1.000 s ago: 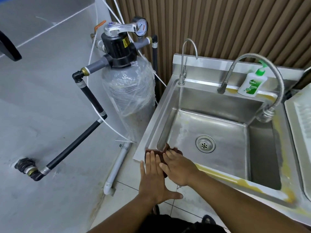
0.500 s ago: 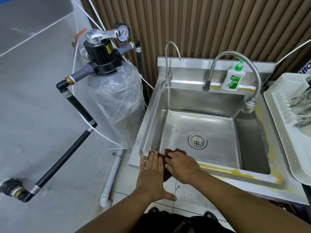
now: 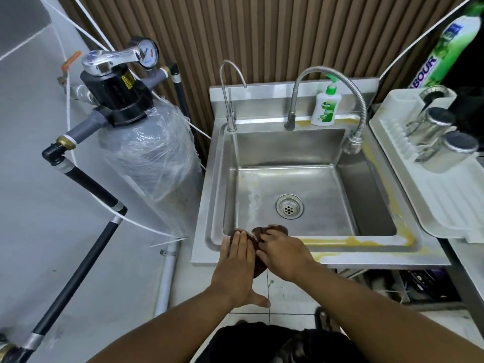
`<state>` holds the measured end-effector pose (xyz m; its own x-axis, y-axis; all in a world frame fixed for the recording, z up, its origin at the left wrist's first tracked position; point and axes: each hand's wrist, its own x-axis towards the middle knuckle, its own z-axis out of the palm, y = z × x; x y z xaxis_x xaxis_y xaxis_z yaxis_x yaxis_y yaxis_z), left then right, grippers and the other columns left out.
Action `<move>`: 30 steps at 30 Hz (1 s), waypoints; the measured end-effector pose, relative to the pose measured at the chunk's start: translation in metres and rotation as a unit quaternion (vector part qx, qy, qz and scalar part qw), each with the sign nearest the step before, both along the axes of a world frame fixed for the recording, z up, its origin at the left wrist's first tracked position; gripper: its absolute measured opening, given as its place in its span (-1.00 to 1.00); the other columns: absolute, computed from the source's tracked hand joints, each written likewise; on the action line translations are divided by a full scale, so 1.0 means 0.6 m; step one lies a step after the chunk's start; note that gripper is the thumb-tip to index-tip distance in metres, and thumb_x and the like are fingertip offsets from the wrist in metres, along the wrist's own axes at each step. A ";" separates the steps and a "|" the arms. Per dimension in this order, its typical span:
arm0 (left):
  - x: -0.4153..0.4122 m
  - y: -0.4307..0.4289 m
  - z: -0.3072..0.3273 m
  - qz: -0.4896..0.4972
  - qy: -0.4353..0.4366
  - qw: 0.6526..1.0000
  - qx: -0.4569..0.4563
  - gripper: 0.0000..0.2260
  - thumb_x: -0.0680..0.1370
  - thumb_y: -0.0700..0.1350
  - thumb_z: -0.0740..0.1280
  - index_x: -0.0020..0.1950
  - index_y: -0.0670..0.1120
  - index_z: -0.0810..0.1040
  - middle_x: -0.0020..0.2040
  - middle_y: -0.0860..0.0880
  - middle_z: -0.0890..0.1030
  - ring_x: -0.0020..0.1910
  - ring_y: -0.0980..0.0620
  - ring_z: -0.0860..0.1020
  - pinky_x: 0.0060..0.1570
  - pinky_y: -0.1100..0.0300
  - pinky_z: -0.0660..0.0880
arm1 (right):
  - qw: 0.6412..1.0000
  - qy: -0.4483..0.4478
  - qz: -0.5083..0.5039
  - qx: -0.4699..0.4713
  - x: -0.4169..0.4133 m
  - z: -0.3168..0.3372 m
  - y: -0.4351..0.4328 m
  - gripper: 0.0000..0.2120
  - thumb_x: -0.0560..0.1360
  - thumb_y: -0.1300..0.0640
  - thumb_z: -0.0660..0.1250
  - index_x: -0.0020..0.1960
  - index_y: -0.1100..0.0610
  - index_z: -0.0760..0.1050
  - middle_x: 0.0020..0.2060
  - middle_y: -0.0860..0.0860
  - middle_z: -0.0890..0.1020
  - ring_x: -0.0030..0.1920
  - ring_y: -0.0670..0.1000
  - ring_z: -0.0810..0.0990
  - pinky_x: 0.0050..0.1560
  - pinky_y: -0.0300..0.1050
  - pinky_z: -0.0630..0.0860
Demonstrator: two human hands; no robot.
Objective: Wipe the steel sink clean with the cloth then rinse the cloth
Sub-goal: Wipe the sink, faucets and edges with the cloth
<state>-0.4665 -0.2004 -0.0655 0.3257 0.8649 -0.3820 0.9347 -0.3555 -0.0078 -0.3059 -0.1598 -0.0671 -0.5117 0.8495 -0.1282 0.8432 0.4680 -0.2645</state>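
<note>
My left hand [image 3: 237,260] lies flat, fingers straight, pressing the dark cloth [image 3: 258,235] onto the near rim of the sink [image 3: 209,205]; my right hand [image 3: 281,251] presses it too, fingers curled over the bunched part — neither is closed around it. I judge the cloth could slide off the narrow rim toward the floor if I push unevenly, or just smear the yellow residue [image 3: 340,241] further right. I count one cloth, one drain [image 3: 289,206], two taps, one soap bottle [image 3: 325,107].
</note>
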 end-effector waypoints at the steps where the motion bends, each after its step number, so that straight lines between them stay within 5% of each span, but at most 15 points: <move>1: 0.009 0.001 -0.003 -0.010 -0.006 1.000 0.003 0.33 0.23 0.59 0.29 0.61 -0.25 -0.20 0.62 -0.26 -0.21 0.58 -0.20 -0.33 0.46 -0.20 -0.47 | 1.000 -0.001 -0.005 0.007 0.013 0.000 -0.003 -0.65 0.65 -0.08 0.12 0.14 0.05 0.62 0.18 -0.07 0.58 0.32 -0.02 0.43 0.11 -0.04 0.50; 10: 0.056 0.012 -0.016 -0.055 -0.021 0.998 0.007 0.34 0.21 0.56 0.35 0.62 -0.22 -0.21 0.63 -0.23 -0.24 0.57 -0.17 -0.39 0.44 -0.17 -0.51 | 0.995 -0.003 -0.033 0.092 0.070 -0.019 -0.021 -0.53 0.58 -0.08 -0.02 0.06 0.04 0.65 0.10 -0.06 0.64 0.24 -0.01 0.54 0.20 -0.12 0.50; 16: 0.008 0.015 -0.024 -0.062 0.020 0.998 0.021 0.28 0.26 0.58 0.28 0.62 -0.21 -0.20 0.63 -0.22 -0.24 0.57 -0.18 -0.38 0.46 -0.29 -0.40 | 0.995 -0.012 -0.049 0.085 0.025 -0.033 -0.021 -0.70 0.55 -0.02 0.30 0.16 0.11 0.65 0.15 0.00 0.67 0.24 0.04 0.60 0.11 -0.07 0.60; 22: -0.077 0.016 -0.023 -0.036 0.011 0.999 0.010 0.28 0.28 0.55 0.30 0.60 -0.19 -0.30 0.62 -0.18 -0.30 0.57 -0.14 -0.40 0.47 -0.26 -0.41 | 0.988 -0.023 -0.001 0.153 -0.067 -0.041 -0.013 -0.63 0.32 -0.04 0.56 0.05 0.15 0.73 0.01 0.05 0.73 0.09 0.02 0.69 0.18 -0.12 0.57; 30: -0.159 0.033 -0.013 -0.039 0.004 0.999 0.002 0.31 0.23 0.60 0.27 0.61 -0.12 -0.32 0.62 -0.11 -0.35 0.46 -0.02 -0.57 0.37 -0.13 -0.60 | 0.997 -0.051 0.027 0.048 -0.162 -0.067 0.008 -0.53 0.62 0.06 0.20 0.45 0.28 0.40 0.44 0.23 0.43 0.48 0.21 0.35 0.48 0.13 0.29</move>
